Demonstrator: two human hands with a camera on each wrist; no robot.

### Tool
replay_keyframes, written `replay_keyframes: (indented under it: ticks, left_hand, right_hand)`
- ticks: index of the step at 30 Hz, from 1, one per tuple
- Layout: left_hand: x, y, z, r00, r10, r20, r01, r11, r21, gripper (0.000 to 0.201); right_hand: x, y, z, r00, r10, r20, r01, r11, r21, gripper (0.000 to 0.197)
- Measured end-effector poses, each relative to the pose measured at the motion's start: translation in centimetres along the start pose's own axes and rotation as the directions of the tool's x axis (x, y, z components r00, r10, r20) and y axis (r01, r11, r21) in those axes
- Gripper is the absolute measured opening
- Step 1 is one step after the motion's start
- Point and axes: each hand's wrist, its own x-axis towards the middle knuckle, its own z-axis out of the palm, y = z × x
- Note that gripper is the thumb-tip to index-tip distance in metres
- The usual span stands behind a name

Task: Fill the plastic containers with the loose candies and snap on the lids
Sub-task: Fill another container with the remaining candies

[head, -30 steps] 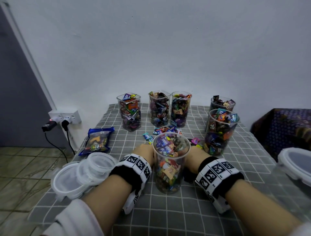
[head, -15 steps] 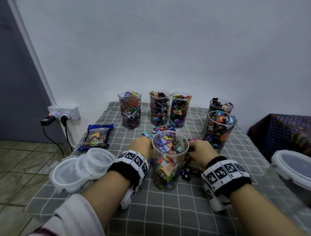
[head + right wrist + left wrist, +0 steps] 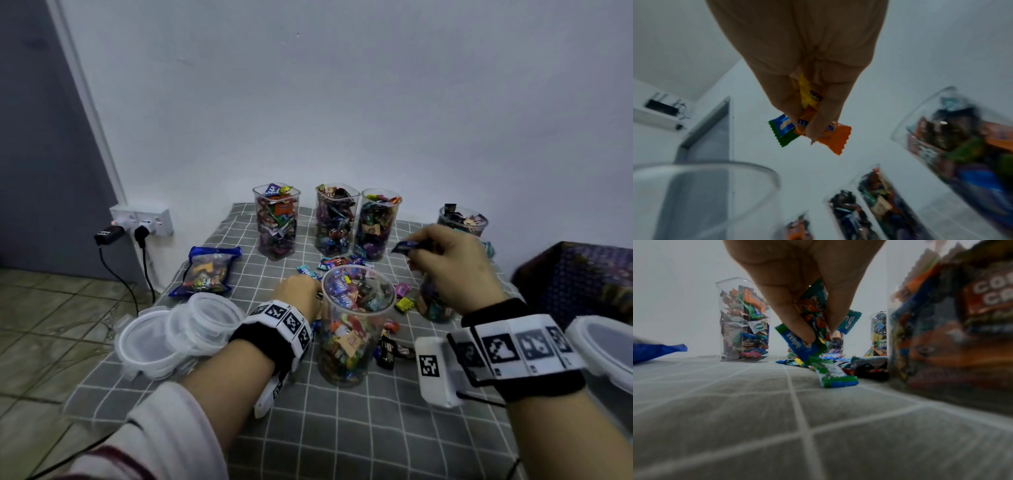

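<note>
The right hand (image 3: 452, 263) is raised above the table, fingers bunched narrow and pinching a few wrapped candies (image 3: 812, 116); the wrist view shows a yellow, a green-blue and an orange wrapper sticking out past the fingertips (image 3: 813, 129). It hangs at about 2 o'clock from the near jar (image 3: 354, 325), over the jar at the right (image 3: 435, 305). The left hand (image 3: 298, 294) is low at the near jar's 9 o'clock, fingers drawn together on a small bunch of candies (image 3: 813, 321), its tips just above the grey checked cloth (image 3: 342, 428). Loose candies (image 3: 337, 263) lie at the jar's 12 o'clock and more at its 3 o'clock. The near jar is almost full and lidless. Three full jars (image 3: 337, 219) stand at 12 o'clock by the wall, another (image 3: 462, 221) at 1 o'clock. Lids (image 3: 178, 334) are stacked at 9 o'clock, a blue bag (image 3: 207, 270) at 10 o'clock.
</note>
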Motion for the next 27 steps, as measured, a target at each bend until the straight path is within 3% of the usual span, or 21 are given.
replay_keyframes:
  ticks: [6, 12, 15, 27]
  left_hand:
    - [-0.5, 0.3, -0.5, 1.0, -0.004, 0.003, 0.004, 1.0, -0.013, 0.025]
    - [-0.7, 0.5, -0.8, 0.999, -0.022, 0.029, 0.022, 1.0, -0.016, 0.027]
    - [-0.7, 0.5, -0.9, 0.999, -0.024, 0.041, 0.024, 0.999, -0.021, 0.027]
    - [-0.5, 0.3, -0.6, 1.0, -0.009, 0.021, 0.01, 1.0, -0.017, 0.026]
  right_hand:
    - [-1.2, -2.3, 1.0, 0.985, -0.117, 0.123, 0.112, 0.992, 0.052, 0.035]
    - [-2.3, -2.7, 2.3, 0.964, -0.129, 0.233, 0.123, 0.992, 0.038, 0.033]
    - [-2.4, -2.4, 2.5, 0.959, -0.119, 0.258, 0.112, 0.993, 0.039, 0.025]
    - [-3.2, -1.1, 3.0, 0.961, -0.113, 0.251, 0.07, 0.983, 0.172, 0.034]
